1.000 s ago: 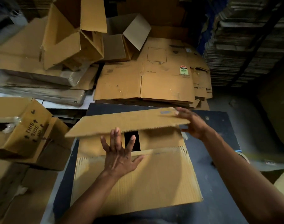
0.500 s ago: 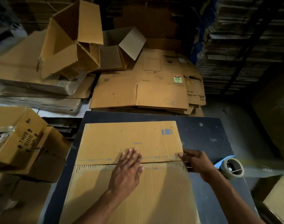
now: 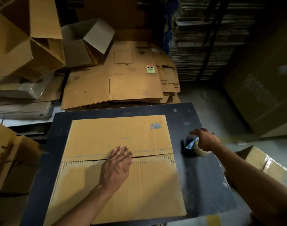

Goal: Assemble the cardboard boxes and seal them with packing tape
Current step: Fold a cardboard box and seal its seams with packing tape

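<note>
The closed flaps of the box (image 3: 120,159) are pinned flat under the open left hand (image 3: 116,167) while the tape roll (image 3: 200,148), to its right, is gripped by the right hand (image 3: 204,141) for sealing.

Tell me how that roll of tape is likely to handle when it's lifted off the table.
The tape roll is a small hollow ring, so probably light. The right hand covers it from above, suggesting an easy one-hand grip. Being round, it may roll if set down on edge on the dark table.

Brown cardboard box (image 3: 120,160) flaps shut (seam untaped); tape roll (image 3: 200,150) just beside.
</note>
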The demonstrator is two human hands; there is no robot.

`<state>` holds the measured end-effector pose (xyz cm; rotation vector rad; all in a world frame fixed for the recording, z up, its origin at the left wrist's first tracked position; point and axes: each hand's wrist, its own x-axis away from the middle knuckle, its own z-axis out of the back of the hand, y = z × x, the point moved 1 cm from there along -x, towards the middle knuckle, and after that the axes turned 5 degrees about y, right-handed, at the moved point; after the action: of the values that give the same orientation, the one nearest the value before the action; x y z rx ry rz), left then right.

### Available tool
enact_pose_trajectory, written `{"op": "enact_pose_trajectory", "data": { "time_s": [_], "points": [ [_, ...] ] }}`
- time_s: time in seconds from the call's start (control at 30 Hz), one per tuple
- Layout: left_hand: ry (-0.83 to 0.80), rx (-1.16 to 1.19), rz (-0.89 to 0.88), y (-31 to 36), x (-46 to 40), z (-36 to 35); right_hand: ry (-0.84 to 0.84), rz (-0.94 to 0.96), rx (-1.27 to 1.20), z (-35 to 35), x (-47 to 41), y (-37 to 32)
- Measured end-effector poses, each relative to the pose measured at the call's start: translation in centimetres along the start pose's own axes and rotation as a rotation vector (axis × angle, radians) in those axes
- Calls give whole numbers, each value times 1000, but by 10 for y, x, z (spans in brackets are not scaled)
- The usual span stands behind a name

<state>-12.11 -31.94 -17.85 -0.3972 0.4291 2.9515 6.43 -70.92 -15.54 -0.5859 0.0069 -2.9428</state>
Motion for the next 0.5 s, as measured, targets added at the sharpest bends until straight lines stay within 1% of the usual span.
{"op": "enact_pose_trajectory", "data": {
  "time_s": [0.03,0.1,0.23,0.3,0.37,0.43,0.5],
  "points": [
    [1,16,15,1,-1,1,-53,21,103,-6,-9,8],
    [9,39,23,1,-1,1,-99,24,174,-20,-22,16],
    [-11,49,70,6,-1,0,-17,23,175,-23,-20,21],
    [-12,58,109,17,-1,-1,22,10,90,-19,-12,32],
    [-7,63,127,34,-2,-7,68,-38,-60,-6,0,43],
    [-14,48,135,57,-9,-13,185,-65,-226,20,14,46],
    [-54,34,148,82,-21,-17,331,-43,-378,52,30,39]
  ]
}}
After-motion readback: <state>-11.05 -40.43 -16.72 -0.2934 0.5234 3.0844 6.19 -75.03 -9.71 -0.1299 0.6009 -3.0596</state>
